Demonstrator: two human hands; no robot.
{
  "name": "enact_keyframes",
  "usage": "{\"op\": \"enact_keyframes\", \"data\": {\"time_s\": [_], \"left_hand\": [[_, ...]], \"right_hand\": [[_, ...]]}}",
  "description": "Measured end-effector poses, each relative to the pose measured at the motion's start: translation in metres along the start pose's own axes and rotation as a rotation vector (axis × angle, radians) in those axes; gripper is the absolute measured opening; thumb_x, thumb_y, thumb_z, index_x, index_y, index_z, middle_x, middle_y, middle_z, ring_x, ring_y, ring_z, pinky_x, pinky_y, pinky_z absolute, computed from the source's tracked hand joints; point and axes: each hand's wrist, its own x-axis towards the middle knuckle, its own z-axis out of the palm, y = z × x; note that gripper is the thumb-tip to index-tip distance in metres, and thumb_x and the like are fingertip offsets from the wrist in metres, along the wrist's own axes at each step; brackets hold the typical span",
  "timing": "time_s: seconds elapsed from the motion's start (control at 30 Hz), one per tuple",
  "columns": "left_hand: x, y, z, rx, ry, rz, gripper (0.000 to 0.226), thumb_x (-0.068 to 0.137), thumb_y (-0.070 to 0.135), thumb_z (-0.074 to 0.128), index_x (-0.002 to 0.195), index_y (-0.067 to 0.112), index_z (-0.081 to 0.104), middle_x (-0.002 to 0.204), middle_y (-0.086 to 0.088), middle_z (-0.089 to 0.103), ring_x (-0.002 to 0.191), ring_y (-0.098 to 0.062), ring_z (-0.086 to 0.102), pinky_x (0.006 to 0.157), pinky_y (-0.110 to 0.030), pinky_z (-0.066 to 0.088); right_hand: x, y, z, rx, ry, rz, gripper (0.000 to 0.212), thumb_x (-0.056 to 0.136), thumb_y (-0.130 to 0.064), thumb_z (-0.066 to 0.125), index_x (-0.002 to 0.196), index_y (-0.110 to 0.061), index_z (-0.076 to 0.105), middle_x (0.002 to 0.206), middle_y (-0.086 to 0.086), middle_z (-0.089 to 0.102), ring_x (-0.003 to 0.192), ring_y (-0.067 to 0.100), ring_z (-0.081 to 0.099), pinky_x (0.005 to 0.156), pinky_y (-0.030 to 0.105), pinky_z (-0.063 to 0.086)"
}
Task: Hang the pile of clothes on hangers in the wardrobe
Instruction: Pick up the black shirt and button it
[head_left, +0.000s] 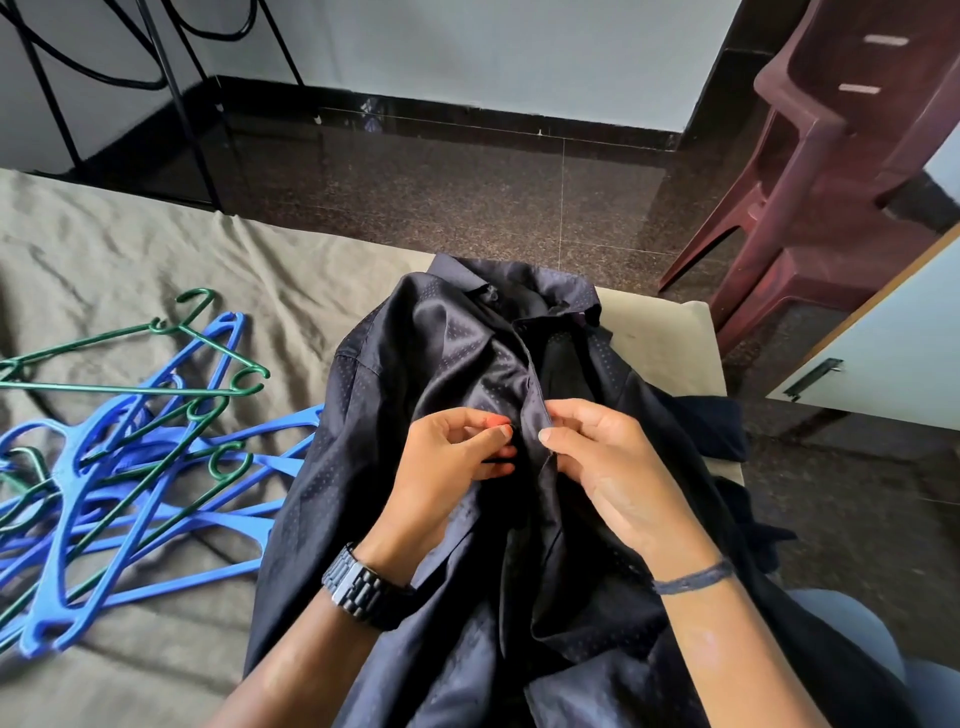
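A dark navy dotted shirt (415, 374) lies spread over the bed corner and my lap, collar away from me. My left hand (447, 467), with a black watch on its wrist, pinches the shirt's left front edge near a button. My right hand (602, 457) pinches the opposite placket edge, thumb on top. The two hands nearly touch at mid-chest of the shirt. A loose heap of blue hangers (119, 499) and green hangers (171, 374) lies on the bed to the left. More dark clothing (711, 431) shows under the shirt on the right.
The olive bedsheet (130, 260) covers the bed. A maroon plastic chair (831, 171) stands at the right on the dark speckled floor (467, 197). A white wardrobe door (893, 353) with a handle is at the far right. A black metal stand (182, 114) is at the back left.
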Motion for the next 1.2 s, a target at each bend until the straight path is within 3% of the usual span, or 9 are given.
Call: {"op": "enact_keyframes", "data": {"time_s": [0.27, 0.47, 0.63, 0.8, 0.93, 1.1, 1.2], "left_hand": [[-0.008, 0.003, 0.0, -0.097, -0.039, 0.014, 0.01, 0.086, -0.005, 0.061, 0.08, 0.002, 0.067, 0.07, -0.009, 0.065, 0.062, -0.016, 0.062, 0.066, -0.026, 0.056], [-0.012, 0.002, 0.004, -0.07, -0.049, -0.008, 0.009, 0.086, -0.007, 0.06, 0.082, -0.001, 0.065, 0.068, -0.009, 0.064, 0.06, -0.014, 0.061, 0.064, -0.023, 0.057], [-0.014, -0.004, 0.007, -0.096, -0.051, -0.05, 0.007, 0.086, -0.005, 0.061, 0.083, -0.002, 0.066, 0.069, -0.011, 0.062, 0.061, -0.015, 0.061, 0.061, -0.023, 0.055], [-0.016, -0.008, 0.008, -0.157, -0.072, -0.083, 0.007, 0.086, -0.003, 0.062, 0.082, -0.002, 0.067, 0.069, -0.013, 0.062, 0.062, -0.014, 0.062, 0.063, -0.023, 0.055], [-0.019, -0.009, 0.006, -0.205, -0.062, -0.084, 0.006, 0.086, 0.0, 0.062, 0.085, -0.002, 0.068, 0.072, -0.011, 0.064, 0.064, -0.013, 0.062, 0.065, -0.023, 0.055], [-0.021, -0.009, 0.009, -0.139, -0.013, -0.036, 0.007, 0.086, -0.002, 0.062, 0.084, -0.002, 0.068, 0.07, -0.011, 0.065, 0.064, -0.015, 0.062, 0.067, -0.026, 0.057], [-0.02, -0.011, 0.011, -0.086, -0.002, -0.017, 0.008, 0.086, -0.003, 0.062, 0.082, 0.0, 0.069, 0.071, -0.014, 0.066, 0.065, -0.018, 0.063, 0.069, -0.029, 0.057]], "right_hand": [[-0.015, -0.01, -0.002, -0.107, 0.042, -0.063, 0.037, 0.081, 0.003, 0.066, 0.1, -0.028, 0.072, 0.086, 0.0, 0.071, 0.083, 0.006, 0.066, 0.07, 0.02, 0.05], [-0.014, -0.007, 0.002, 0.02, 0.083, 0.014, 0.037, 0.081, 0.01, 0.059, 0.104, -0.019, 0.065, 0.088, 0.001, 0.07, 0.08, 0.005, 0.065, 0.074, 0.021, 0.047], [-0.013, -0.002, 0.002, 0.145, 0.081, 0.039, 0.031, 0.084, 0.012, 0.053, 0.104, -0.011, 0.061, 0.074, -0.001, 0.066, 0.072, 0.009, 0.057, 0.074, 0.024, 0.046], [-0.015, 0.0, 0.003, 0.128, 0.088, 0.025, 0.026, 0.087, 0.005, 0.056, 0.106, -0.013, 0.061, 0.081, 0.007, 0.066, 0.083, 0.016, 0.06, 0.087, 0.03, 0.049], [-0.019, -0.002, 0.007, -0.065, 0.055, -0.072, 0.031, 0.082, -0.006, 0.07, 0.108, -0.02, 0.059, 0.092, 0.007, 0.071, 0.087, 0.016, 0.069, 0.081, 0.025, 0.053], [-0.023, 0.003, 0.015, -0.479, 0.294, -0.352, 0.03, 0.08, -0.007, 0.073, 0.1, -0.023, 0.058, 0.082, -0.008, 0.067, 0.073, 0.005, 0.065, 0.068, 0.013, 0.051], [-0.028, 0.004, 0.022, -0.55, 0.287, -0.475, 0.029, 0.081, -0.003, 0.071, 0.102, -0.019, 0.057, 0.081, -0.012, 0.066, 0.072, 0.001, 0.064, 0.065, 0.007, 0.048]]}}
